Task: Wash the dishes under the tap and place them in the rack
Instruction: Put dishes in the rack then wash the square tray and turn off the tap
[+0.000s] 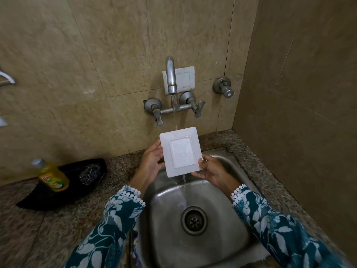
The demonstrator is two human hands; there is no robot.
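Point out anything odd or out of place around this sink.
One oddity: a white electrical switch plate sits on the wall directly behind the running tap, close to the water. Otherwise both hands hold the square white plate under the stream normally.

A yellow soap bottle w/ grey cap is seen lying on the speckled bench, left side, resting on a black tray. A steel scrubber sits in the tray, just right of the bottle. A white switch plate is fixed to the tiled wall; a separate valve knob is mounted right of it.
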